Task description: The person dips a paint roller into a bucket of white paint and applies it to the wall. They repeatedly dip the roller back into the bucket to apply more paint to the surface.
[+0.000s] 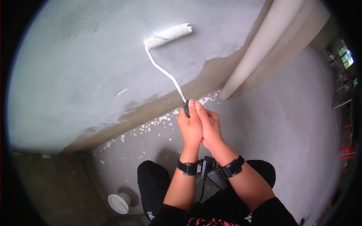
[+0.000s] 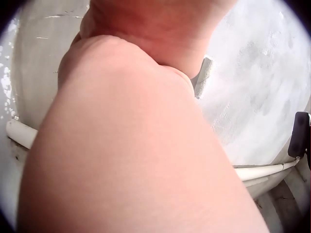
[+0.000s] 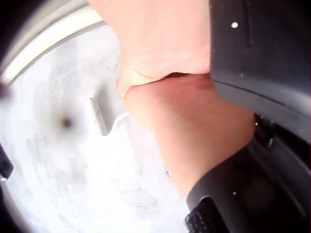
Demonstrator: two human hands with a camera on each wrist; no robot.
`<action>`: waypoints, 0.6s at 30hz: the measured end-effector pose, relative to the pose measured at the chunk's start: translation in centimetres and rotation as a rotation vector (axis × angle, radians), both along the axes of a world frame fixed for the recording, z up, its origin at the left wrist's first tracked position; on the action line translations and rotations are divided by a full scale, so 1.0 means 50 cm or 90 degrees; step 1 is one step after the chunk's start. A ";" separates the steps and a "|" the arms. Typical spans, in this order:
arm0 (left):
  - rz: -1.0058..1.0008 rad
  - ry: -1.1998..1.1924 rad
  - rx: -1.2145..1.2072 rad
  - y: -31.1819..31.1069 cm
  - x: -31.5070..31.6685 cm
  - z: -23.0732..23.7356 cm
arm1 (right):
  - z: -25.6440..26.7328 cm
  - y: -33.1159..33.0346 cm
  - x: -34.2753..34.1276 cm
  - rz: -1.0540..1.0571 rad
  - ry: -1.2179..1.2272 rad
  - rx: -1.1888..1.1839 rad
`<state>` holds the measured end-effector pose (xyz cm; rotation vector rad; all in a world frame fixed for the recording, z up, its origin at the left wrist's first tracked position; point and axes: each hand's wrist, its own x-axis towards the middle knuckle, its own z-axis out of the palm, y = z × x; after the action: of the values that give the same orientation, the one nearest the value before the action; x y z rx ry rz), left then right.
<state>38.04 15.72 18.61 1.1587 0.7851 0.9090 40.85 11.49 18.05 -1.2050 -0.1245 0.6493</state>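
Observation:
A paint roller (image 1: 169, 36) with a white, paint-coated sleeve lies against the wall (image 1: 94, 67) in the head view. Its bent white rod (image 1: 165, 71) runs down to a dark handle (image 1: 186, 108). My left hand (image 1: 190, 127) grips that handle, thumb along the top. Pressed against it from the right, my right hand (image 1: 211, 126) clasps the same grip, and the two thumbs lie side by side. Most of the handle is hidden inside the hands. Both wrist views show the roller sleeve (image 2: 204, 77) beyond the hands, on the wall.
A thick pale pipe (image 1: 260, 49) rises at the wall's right end. White paint drops spatter the grey floor (image 1: 166, 133) along the wall base. A white bucket (image 1: 120, 202) stands at lower left, near my knee (image 1: 152, 177). Red items and metal frames stand far right.

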 end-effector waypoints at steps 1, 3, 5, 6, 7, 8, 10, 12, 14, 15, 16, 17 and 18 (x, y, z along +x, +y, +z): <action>-0.001 -0.003 0.023 -0.001 0.000 -0.005 | 0.005 -0.003 -0.001 0.001 0.001 -0.002; -0.006 0.011 0.007 -0.003 -0.003 -0.017 | -0.005 -0.012 -0.002 0.010 0.022 -0.007; -0.012 -0.007 -0.022 -0.014 0.001 -0.030 | -0.016 -0.019 0.001 0.011 0.034 -0.005; -0.015 -0.012 -0.017 -0.022 -0.001 -0.043 | -0.026 -0.022 -0.008 -0.016 0.047 -0.014; -0.016 0.016 -0.032 -0.029 -0.004 -0.061 | -0.036 -0.024 -0.016 -0.041 0.060 -0.022; -0.016 0.046 -0.049 -0.035 -0.009 -0.080 | -0.046 -0.028 -0.021 -0.041 0.058 -0.019; -0.031 0.084 -0.083 -0.047 -0.014 -0.107 | -0.071 -0.047 -0.021 -0.047 0.123 -0.095; -0.042 0.084 -0.172 -0.068 -0.017 -0.131 | -0.105 -0.069 -0.023 -0.046 0.132 -0.132; -0.044 0.074 -0.199 -0.079 -0.014 -0.171 | -0.130 -0.080 -0.025 -0.055 0.125 -0.214; -0.048 0.088 -0.251 -0.085 -0.015 -0.182 | -0.143 -0.084 -0.025 -0.059 0.124 -0.211; -0.053 0.102 -0.303 -0.087 -0.015 -0.174 | -0.146 -0.087 -0.025 -0.045 0.133 -0.222; -0.060 0.100 -0.300 -0.087 -0.012 -0.166 | -0.148 -0.089 -0.020 -0.033 0.140 -0.233; -0.070 0.113 -0.277 -0.088 -0.015 -0.160 | -0.153 -0.091 -0.019 -0.040 0.139 -0.231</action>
<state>37.31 11.32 10.63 0.8937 0.9960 0.5130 39.89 6.94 10.42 -1.4691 0.2226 0.7649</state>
